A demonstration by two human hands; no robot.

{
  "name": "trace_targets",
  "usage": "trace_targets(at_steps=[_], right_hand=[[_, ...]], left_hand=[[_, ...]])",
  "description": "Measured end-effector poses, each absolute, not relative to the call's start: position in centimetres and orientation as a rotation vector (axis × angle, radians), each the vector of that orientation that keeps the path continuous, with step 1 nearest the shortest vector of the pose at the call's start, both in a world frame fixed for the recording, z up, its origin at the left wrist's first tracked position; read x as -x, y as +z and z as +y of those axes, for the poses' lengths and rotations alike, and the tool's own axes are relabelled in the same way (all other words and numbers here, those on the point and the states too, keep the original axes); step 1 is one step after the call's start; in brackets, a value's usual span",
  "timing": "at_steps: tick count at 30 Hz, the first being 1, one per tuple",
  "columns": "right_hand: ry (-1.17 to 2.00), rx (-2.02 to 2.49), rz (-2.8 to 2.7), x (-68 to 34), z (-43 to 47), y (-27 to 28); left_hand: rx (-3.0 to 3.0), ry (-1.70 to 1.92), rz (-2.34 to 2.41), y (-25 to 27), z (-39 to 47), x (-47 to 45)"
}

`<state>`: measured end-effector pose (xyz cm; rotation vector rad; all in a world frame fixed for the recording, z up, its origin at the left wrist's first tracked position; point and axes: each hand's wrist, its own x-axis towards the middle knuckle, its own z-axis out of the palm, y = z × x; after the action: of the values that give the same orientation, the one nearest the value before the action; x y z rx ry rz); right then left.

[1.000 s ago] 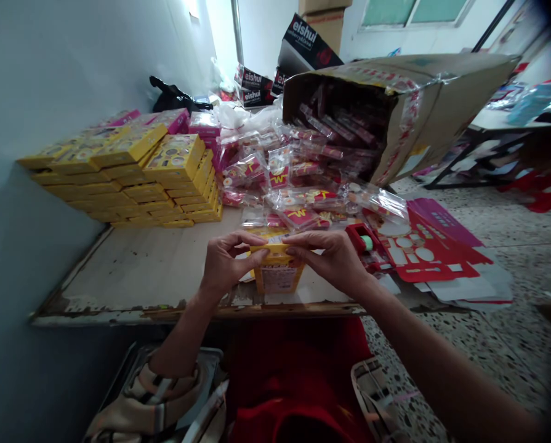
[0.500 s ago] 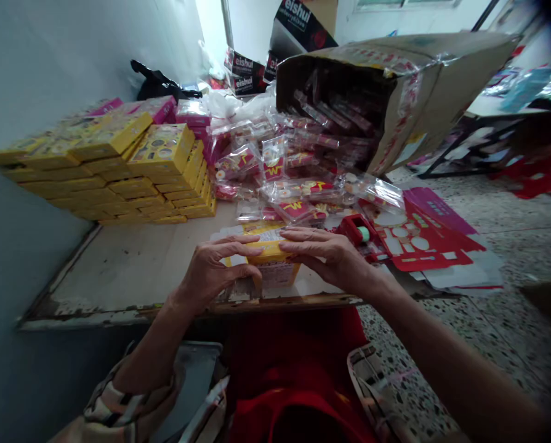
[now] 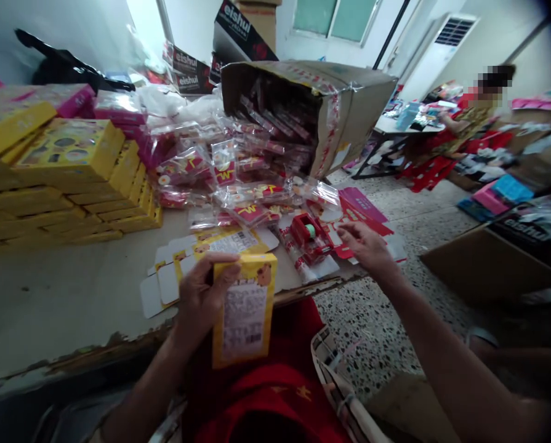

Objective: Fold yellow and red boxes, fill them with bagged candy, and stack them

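My left hand (image 3: 208, 289) grips a yellow box (image 3: 245, 311) by its upper left side, fingers behind and thumb in front. The box stands upright before the table's front edge, its printed label facing me. Off to the right, my right hand (image 3: 365, 249) is raised beside a red tape dispenser (image 3: 309, 234) with a pale green core. Its fingers are bent and drawn together; whatever lies between the fingertips is too small to make out. Flat yellow cartons (image 3: 229, 243) lie behind the left hand, and red printed card sheets (image 3: 372, 224) lie behind the right.
Stacked yellow boxes (image 3: 72, 154) fill the left side. Clear-wrapped packets (image 3: 257, 191) spill from a tipped carton (image 3: 353, 117). A clear-wrapped roll (image 3: 298, 255) lies by the dispenser. A person (image 3: 464, 123) is near another table at the far right.
My right hand has left the yellow box and moved right, beside the dispenser. My left hand now holds the box alone, upright. The view has swung right.
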<state>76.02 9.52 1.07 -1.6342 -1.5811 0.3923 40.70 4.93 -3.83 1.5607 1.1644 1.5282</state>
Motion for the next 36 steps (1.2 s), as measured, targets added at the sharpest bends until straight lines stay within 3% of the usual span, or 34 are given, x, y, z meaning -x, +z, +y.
trace_targets(at_steps=[5,14,23,30,36], right_hand=[[0.806,1.670,-1.664,-76.4,10.6,-1.0],[0.776,1.523,-1.203,-73.8,8.1,-0.5],[1.107,1.498,-0.809,-74.1,4.5,-4.4],[1.006,1.550,-0.981,-75.9,6.5,-5.7],[1.281,1.497,-1.663,-76.0,4.3,0.5]], left_hand=[[-1.406,1.339,1.173,-7.0,2.5,-44.2],[-1.227,1.145,1.127,-7.5,2.0,-45.2],[-1.280,1.049,1.124,-8.1,4.4,-47.6],[-1.344,0.978,1.020,-7.5,5.0,-49.4],[-1.278,0.878,0.899,-8.2,5.8,-51.1]])
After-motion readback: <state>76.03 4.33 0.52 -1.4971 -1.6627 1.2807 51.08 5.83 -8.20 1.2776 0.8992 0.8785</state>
